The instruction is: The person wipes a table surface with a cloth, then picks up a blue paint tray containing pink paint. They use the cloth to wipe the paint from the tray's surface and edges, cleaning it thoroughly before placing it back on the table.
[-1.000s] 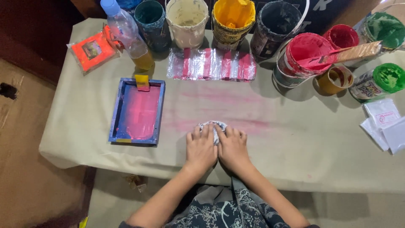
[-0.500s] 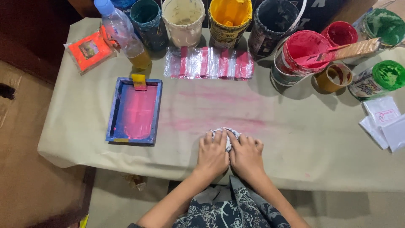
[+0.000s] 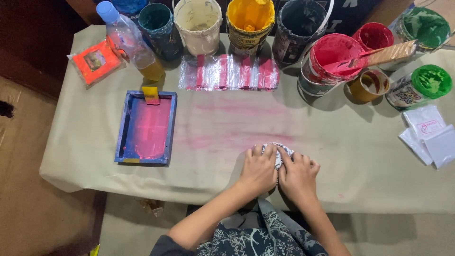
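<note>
Both of my hands press side by side on a small crumpled patterned cloth (image 3: 279,152) on the beige table cover (image 3: 360,161). My left hand (image 3: 258,168) lies on the cloth's left part, my right hand (image 3: 297,174) on its right part; only the cloth's top edge shows between the fingers. Faint pink smears (image 3: 237,138) mark the cover just beyond the cloth. A blue-framed printing screen (image 3: 147,128) with a pink centre lies to the left, a small yellow and red scraper (image 3: 151,95) resting on its far edge.
Along the far edge stand several paint buckets (image 3: 250,19), a red paint tub (image 3: 327,59) with a wooden stick (image 3: 379,57) across it, green paint jars (image 3: 419,85), and a plastic bottle (image 3: 130,40). A pink-stained plastic sheet (image 3: 229,72), an orange packet (image 3: 96,61) and white paper packets (image 3: 429,132) lie about.
Both hands with the cloth have slid to the right along the table cover, and slightly nearer to me.
</note>
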